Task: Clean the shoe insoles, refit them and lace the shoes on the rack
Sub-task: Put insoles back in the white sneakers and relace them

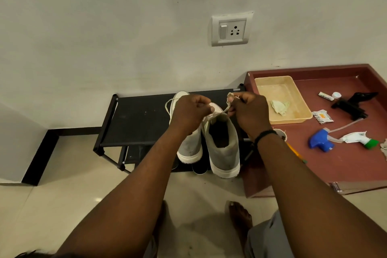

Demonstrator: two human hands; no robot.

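Two grey shoes with white soles stand side by side on the black rack (136, 119), heels toward me. The right shoe (223, 144) is nearer, with its dark opening showing. The left shoe (189, 146) is partly hidden under my left hand. My left hand (189, 112) pinches one end of the pale lace (217, 112) over the right shoe's tongue. My right hand (249, 111) grips the other end, with a lace loop sticking up above its fingers. Another lace loop (168, 104) trails off to the left of the left shoe.
A maroon low table (335, 159) stands right of the rack. On it are a beige tray (301, 117) with a crumpled cloth (280, 107), a blue spray head (320, 142), a white-and-green spray head (360, 139), a black object (354, 103) and small packets. A wall socket (230, 29) is above.
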